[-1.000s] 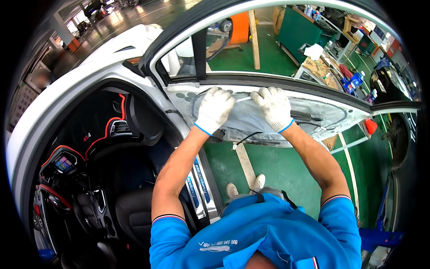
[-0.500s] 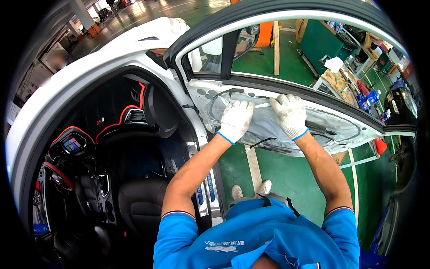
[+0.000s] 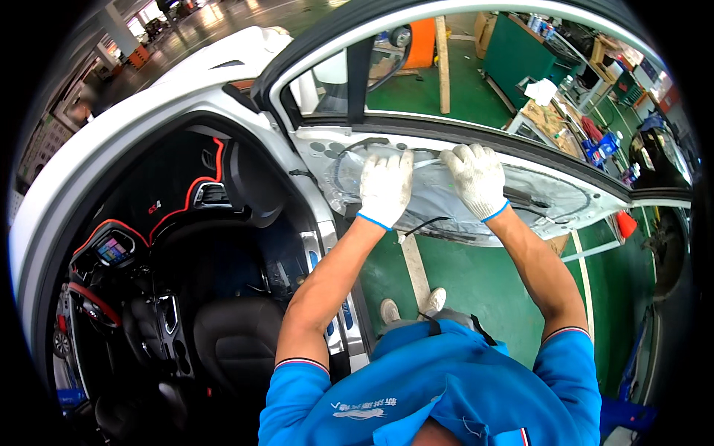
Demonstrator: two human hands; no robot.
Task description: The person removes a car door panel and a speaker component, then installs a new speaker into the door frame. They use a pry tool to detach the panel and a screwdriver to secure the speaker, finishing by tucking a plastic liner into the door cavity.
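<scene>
A white car door [image 3: 610, 198] stands open in front of me, its inner side bare of trim. Clear plastic film [image 3: 433, 195] covers much of that inner side, wrinkled and edged with a dark bead. My left hand [image 3: 385, 189], in a white knit glove with a blue cuff, has its fingers bent over the film's upper part. Gloved the same way, my right hand [image 3: 476, 182] curls over the film a short way to the right. A pale strip of film spans between the two hands. A black cable [image 3: 425, 227] hangs below my left hand.
The door's window frame [image 3: 520, 137] arches above my hands. To the left is the car's cabin with a black seat [image 3: 236, 334] and red-trimmed dashboard. Beyond the door stand a cluttered workbench [image 3: 547, 119], a green cabinet [image 3: 520, 63] and a wooden post [image 3: 443, 67].
The view has shifted slightly, so the door and car sit a little farther left. My left hand's fingers look straighter and more upright; both hands stay at the film's upper part.
</scene>
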